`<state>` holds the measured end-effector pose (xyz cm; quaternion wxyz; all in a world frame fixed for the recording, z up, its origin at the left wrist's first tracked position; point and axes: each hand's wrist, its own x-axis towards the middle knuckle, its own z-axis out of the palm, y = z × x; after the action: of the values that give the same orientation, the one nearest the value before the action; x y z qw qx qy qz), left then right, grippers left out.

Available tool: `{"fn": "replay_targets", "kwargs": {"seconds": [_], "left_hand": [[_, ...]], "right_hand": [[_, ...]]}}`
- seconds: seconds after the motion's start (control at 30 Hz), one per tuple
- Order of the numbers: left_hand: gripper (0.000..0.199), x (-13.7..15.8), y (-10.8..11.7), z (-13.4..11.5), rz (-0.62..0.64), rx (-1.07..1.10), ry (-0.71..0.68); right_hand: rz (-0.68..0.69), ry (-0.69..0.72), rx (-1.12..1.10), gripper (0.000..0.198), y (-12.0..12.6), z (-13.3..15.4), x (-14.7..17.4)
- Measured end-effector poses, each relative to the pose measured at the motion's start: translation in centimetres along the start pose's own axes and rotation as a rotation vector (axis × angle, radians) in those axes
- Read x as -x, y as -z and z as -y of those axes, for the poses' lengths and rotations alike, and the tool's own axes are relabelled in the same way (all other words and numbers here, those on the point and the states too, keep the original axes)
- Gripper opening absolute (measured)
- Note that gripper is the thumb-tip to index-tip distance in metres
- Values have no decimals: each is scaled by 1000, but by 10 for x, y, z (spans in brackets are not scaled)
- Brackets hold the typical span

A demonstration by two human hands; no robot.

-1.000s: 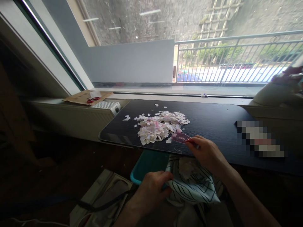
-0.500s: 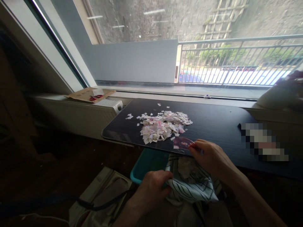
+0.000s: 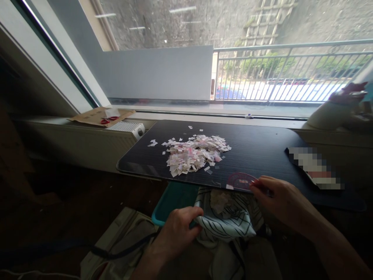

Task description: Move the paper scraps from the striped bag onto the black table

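Observation:
My left hand [image 3: 180, 230] pinches the near left edge of a white cloth bag [image 3: 225, 228] with dark stripes. The bag hangs open just below the table edge, with a clump of pale paper bits [image 3: 220, 201] inside. In my right hand [image 3: 281, 200] is a thin see-through plastic piece [image 3: 239, 180] with a rounded edge and reddish print, gripped at its right end. That piece lies low over the front edge of the black table [image 3: 256, 142], with a small white scrap at its left tip. Left of it spreads a heap of small paper scraps [image 3: 192, 155].
A teal basin [image 3: 161, 204] stands below the table, left of the bag. Red-handled scissors [image 3: 109, 119] lie on brown paper [image 3: 78, 117] by a radiator [image 3: 128, 136]. A blurred-out flat object [image 3: 316, 169] is at the table's right. A white figure [image 3: 329, 109] stands by the window.
My right hand has drawn the plastic piece rightward and nearer along the table edge, away from the heap. My left hand keeps its grip on the bag. The view has shifted slightly.

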<state>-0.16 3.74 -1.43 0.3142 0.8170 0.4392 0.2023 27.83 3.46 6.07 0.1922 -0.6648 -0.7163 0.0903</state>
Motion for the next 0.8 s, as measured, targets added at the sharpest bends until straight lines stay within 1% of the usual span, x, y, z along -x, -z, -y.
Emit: {"fn": "replay_targets", "kwargs": {"seconds": [0.1,0.17,0.23,0.33,0.43,0.53,0.63,0.73,0.8], "left_hand": [[27,-1,0,0,2,-9,3],[28,-1,-1,-1,9,-15,-2],[30,-1,-2,-1,11,-20,-6],[32,1,-2,0,8,-39,2],[32,2,-2,2,16,-54,6],[32,1,-2,4,15,-36,-6],[30,0,-3,4,7,-22,-14],[28,-1,-5,3,-11,-21,-24],[27,-1,-4,2,-16,-21,-23]], "right_hand": [[-52,-5,-21,24,1,3,-2],[-95,18,-38,23,-5,12,-14],[-103,52,-53,23,-14,23,-31],[-83,76,-36,24,-26,34,-54],[-49,99,1,24,-29,33,-61],[-49,71,50,24,-22,24,-49],[-62,27,96,26,-9,11,-26],[-53,0,86,24,0,0,-4],[-30,1,61,25,3,-3,6]]}}
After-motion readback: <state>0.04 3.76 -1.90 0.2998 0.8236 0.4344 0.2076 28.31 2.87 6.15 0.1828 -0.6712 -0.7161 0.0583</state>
